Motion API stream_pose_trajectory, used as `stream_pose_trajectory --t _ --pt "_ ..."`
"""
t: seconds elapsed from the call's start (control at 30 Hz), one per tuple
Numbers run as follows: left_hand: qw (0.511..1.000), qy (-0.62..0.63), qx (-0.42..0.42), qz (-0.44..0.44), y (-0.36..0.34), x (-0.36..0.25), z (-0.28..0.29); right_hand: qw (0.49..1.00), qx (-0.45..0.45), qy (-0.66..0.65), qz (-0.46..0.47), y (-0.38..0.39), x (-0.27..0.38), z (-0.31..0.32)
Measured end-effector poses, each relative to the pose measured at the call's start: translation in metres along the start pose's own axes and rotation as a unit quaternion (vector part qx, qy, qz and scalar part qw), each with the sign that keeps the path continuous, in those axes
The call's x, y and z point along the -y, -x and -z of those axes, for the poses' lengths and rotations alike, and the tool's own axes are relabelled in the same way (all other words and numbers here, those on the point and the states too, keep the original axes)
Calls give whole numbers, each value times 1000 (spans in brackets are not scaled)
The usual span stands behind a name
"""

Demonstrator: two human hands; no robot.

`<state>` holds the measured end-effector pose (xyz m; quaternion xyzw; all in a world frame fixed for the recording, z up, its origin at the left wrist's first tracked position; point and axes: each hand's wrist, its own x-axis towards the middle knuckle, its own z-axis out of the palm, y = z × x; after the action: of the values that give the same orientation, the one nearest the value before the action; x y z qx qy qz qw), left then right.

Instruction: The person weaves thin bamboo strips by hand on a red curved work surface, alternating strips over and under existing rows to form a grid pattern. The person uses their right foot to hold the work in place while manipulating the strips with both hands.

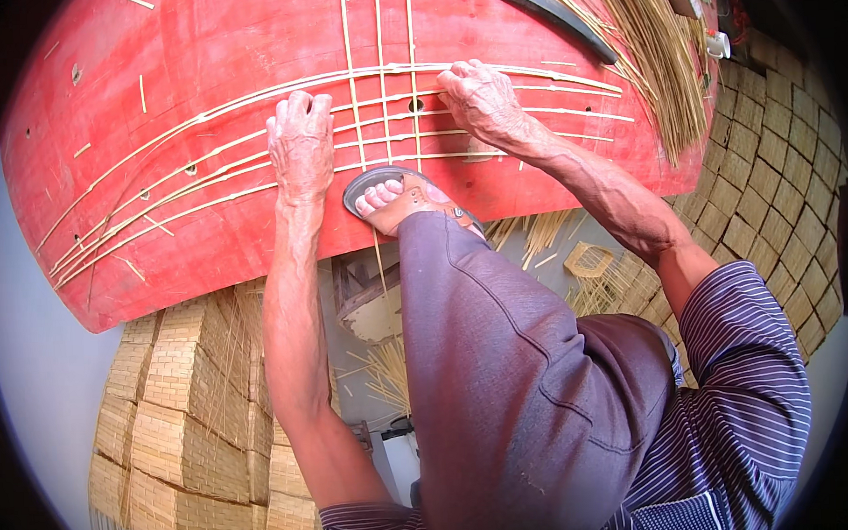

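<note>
- Landmark: the sandal (411, 202), worn on the person's foot and set on the near edge of the red board (229, 38). All positions below refer to it.
- Work: several long strips (559, 111) lie side by side across the board, just beyond the sandal, and extend well to its left and right.
- Cross strips (381, 38): three, roughly parallel, running away from the sandal and over the band of long strips.
- Left hand (301, 143): beyond the sandal and to its left, over the long strips. Fingers curled down, almost a fist. Fingertips hidden; whether a strip is gripped cannot be determined.
- Right hand (479, 99): beyond the sandal and slightly to its right, at the upper long strips. Fingers bent inward; the exact hold cannot be determined.
- Progress, as judged: early stage. Done: both sets of strips laid out and crossing in the middle. Left: the long strips carry no cross strips toward either end, and the crossings are loosely spaced. The over-and-under order is too fine to confirm.
- Stock: a thick bundle of strips (665, 70) lies beyond the sandal, far right, beside a dark curved piece (555, 17).
</note>
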<state>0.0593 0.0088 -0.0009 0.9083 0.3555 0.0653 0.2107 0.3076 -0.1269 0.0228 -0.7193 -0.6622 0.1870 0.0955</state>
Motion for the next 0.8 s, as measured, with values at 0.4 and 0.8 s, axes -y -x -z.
stream_pose_trajectory --t 0.4,0.8 --pt "999 8 -3 -49 -11 7 5 995 55 55 55 0 -20 -11" --pt "999 18 -24 -13 -9 12 -3 997 29 30 58 -1 -19 -9"
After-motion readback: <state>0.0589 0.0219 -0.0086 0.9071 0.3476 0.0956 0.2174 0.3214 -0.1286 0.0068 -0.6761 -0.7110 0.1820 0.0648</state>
